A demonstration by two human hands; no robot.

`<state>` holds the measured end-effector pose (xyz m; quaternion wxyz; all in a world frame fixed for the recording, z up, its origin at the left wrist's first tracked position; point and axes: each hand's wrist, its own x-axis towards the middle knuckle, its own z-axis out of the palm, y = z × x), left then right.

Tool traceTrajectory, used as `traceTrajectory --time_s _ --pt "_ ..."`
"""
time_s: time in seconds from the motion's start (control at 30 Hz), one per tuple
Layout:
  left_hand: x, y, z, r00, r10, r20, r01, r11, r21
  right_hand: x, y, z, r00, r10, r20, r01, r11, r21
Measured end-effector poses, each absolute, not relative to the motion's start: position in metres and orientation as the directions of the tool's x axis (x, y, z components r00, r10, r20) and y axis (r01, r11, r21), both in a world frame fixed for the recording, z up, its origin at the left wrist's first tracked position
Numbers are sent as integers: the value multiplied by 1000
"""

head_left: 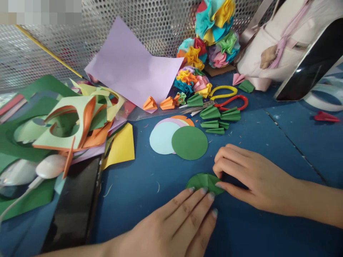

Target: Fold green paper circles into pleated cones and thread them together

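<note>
A creased green paper circle (204,180) lies on the blue table in front of me, partly covered by my fingers. My left hand (177,221) rests flat on its near part, fingers stretched out side by side. At the circle's right edge, my right hand (246,175) has its fingers curled and the thumb close to the index fingertip, pinching the paper there. Just beyond are overlapping flat paper circles, a green one (189,142) over a light blue one (163,137), with lilac and orange edges showing behind.
Cut paper scraps (66,125), a dark phone (77,200) and a white cable (16,203) occupy the left. Farther back are folded green pieces (210,112), scissors (232,102), a lilac sheet (134,67) and ruffled paper balls (214,21). A white bag (257,53), upright dark-screened device (308,64) and tape roll (324,98) stand right.
</note>
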<state>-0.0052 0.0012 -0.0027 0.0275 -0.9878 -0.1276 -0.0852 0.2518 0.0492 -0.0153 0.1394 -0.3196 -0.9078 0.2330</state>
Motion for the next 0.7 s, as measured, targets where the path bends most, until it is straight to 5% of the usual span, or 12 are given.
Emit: traceTrajectory --time_s 0.7 --pt "-3 -6 -3 925 354 140 359 -933 -11 251 52 -17 -787 609 98 495 718 -489"
